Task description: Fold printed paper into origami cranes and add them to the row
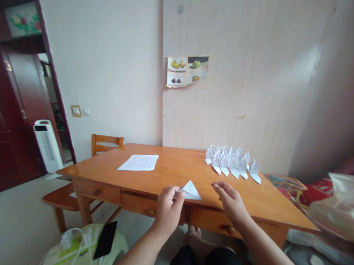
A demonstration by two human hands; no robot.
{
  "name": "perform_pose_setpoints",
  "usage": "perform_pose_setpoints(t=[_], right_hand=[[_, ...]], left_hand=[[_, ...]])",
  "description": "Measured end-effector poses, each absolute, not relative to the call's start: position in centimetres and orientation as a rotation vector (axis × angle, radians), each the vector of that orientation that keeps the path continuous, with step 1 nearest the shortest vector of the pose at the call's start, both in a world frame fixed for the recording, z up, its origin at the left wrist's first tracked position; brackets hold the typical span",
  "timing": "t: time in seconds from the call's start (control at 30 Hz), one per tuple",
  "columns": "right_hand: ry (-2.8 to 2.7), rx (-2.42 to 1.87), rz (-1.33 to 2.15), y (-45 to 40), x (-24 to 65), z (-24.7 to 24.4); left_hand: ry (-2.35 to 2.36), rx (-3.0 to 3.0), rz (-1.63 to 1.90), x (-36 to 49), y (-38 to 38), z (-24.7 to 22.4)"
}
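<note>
My left hand (172, 205) pinches the left corner of a small folded paper triangle (191, 191) near the front edge of the wooden table (175, 164). To the right of the triangle, my right hand (227, 195) is held apart from it, with its fingers curled together; whether anything small is between the fingertips cannot be made out. Several folded paper pieces (234, 165) stand upright in rows at the table's back right. A stack of printed sheets (139, 162) lies at the back left.
A wooden chair (107, 140) is behind the table's left end. At the lower left, a stool holds a black phone (106, 239) and a power strip (70, 248) with cables. Plastic bags (338, 204) are at the right, beside the table.
</note>
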State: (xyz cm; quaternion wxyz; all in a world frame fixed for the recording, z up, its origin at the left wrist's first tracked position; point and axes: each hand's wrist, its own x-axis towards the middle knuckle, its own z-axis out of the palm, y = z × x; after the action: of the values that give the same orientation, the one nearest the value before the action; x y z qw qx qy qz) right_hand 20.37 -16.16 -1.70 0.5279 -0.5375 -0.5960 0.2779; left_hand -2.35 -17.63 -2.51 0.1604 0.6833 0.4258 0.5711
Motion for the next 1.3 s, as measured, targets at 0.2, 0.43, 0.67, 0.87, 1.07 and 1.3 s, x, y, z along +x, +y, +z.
perform_pose_setpoints(t=[0.2, 0.43, 0.67, 0.87, 1.07, 1.3], right_hand=[[-1.607, -1.028, 0.916, -18.7, 16.9, 0.0], [-1.649, -0.963, 1.13, -19.0, 15.1, -1.5], [-1.651, -1.03, 1.185, -19.9, 14.5, -1.0], [-1.603, -1.032, 1.102, -20.3, 14.8, -0.5], [-1.588, -1.003, 1.186, -21.3, 14.1, -0.6], [-1.402, -0.991, 1.111, -20.4, 14.5, -1.2]], left_hand=[[0.961, 1.495, 1.504, -2.7, -19.6, -1.5], [0.895, 1.326, 1.388, -3.3, -21.0, -1.0], [0.95, 1.312, 1.454, -3.7, -20.7, -1.6], [0.957, 1.298, 1.548, -4.2, -20.5, -1.8], [0.954, 1.214, 1.626, -4.0, -20.2, -2.3], [0.772, 1.124, 1.434, -3.9, -21.0, -2.2]])
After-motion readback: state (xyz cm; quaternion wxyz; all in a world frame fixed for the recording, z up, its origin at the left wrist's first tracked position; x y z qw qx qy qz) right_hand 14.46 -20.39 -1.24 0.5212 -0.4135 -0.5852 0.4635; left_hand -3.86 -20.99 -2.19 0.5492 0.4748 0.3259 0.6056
